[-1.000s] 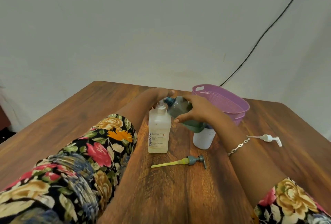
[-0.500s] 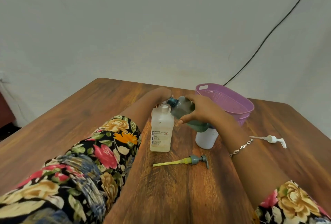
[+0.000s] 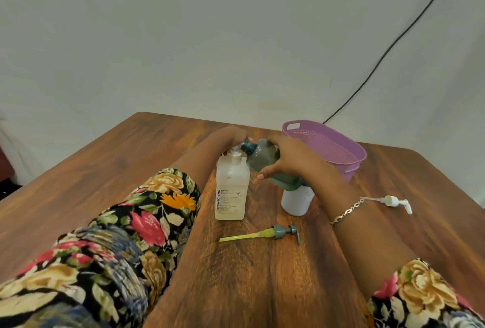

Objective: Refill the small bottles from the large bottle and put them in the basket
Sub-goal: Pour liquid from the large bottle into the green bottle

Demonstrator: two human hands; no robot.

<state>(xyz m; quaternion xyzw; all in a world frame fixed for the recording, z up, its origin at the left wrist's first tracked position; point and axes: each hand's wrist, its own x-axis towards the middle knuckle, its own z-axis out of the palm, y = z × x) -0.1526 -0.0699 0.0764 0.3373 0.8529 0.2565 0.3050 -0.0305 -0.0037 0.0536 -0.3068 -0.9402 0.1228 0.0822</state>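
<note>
Refilling looks barely begun: the right grip [image 3: 286,161] curls round the tilted green bottle [image 3: 262,155] at the large bottle [image 3: 232,191], the left grip [image 3: 232,134] tops its pump [image 3: 235,154], curled or flat I cannot tell, and the basket [image 3: 350,170] looks empty

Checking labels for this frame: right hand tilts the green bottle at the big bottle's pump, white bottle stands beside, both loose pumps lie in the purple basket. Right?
Not quite. The head view shows both loose pumps on the table, outside the purple basket: the green pump in front of the big bottle, the white pump further right. The rest stands.
</note>
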